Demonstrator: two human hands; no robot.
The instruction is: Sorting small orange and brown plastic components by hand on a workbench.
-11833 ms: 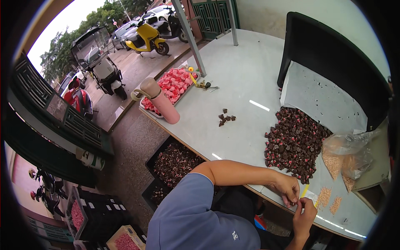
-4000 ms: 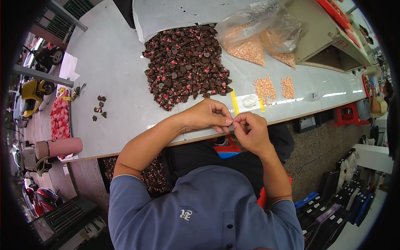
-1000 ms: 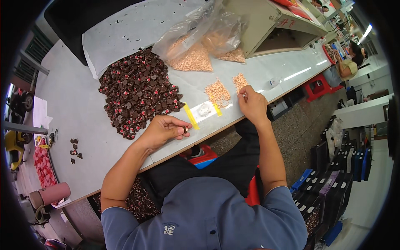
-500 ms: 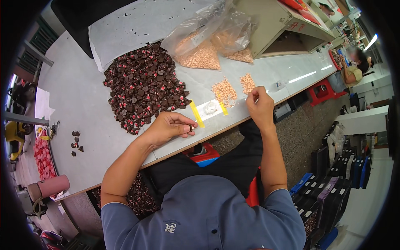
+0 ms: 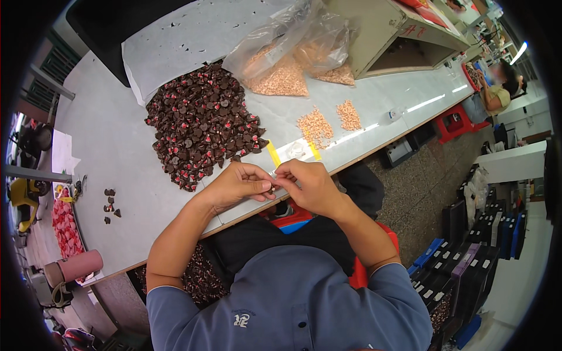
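Observation:
Near the table's front edge my left hand pinches a small dark brown piece, mostly hidden by fingers. My right hand meets it there, its fingertips pressed together against the piece; whatever they hold is too small to make out. Just beyond the hands lies a white strip held by yellow tape, with a whitish blob on it. A large heap of dark brown pieces with red and white parts spreads to the left. Two small piles of tiny beige pieces, a larger one and a smaller one, lie beyond my right hand.
Clear plastic bags of beige pieces stand behind the piles, beside a grey-green box. Several loose dark pieces and a pink bottle are at left. A small clear container stands rightward. Another person sits far right.
My right hand has moved from beside the smaller beige pile down and left to the brown piece. My left hand keeps its hold nearly in place.

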